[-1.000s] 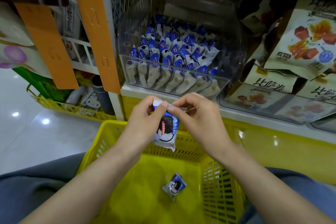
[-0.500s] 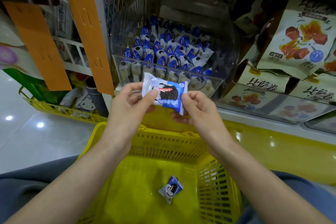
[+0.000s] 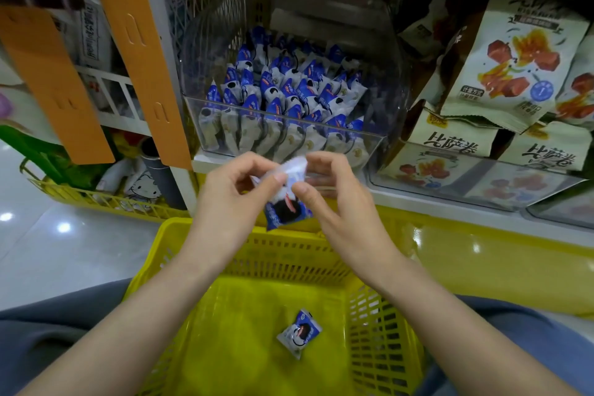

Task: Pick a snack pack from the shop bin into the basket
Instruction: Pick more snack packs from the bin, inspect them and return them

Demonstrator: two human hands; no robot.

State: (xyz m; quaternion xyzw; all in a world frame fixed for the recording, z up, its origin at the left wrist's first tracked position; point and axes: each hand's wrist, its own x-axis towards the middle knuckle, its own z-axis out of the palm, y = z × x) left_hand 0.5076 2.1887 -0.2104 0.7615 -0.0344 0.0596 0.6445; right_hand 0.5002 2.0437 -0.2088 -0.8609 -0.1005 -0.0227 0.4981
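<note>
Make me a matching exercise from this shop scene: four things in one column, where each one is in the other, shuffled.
1. held snack pack
2. loose snack pack
3. clear bin
4. yellow basket

A. on the shelf, full of packs
B. pinched between the left hand and right hand
C. below the hands
D. lying on the basket floor

Pairs: 1-B, 2-D, 3-A, 4-C

My fingers point(image 3: 273, 178) cover the top of the motion-blurred snack pack point(image 3: 284, 210); I can't read its print, and the frame cuts off the basket point(image 3: 225, 235).
</note>
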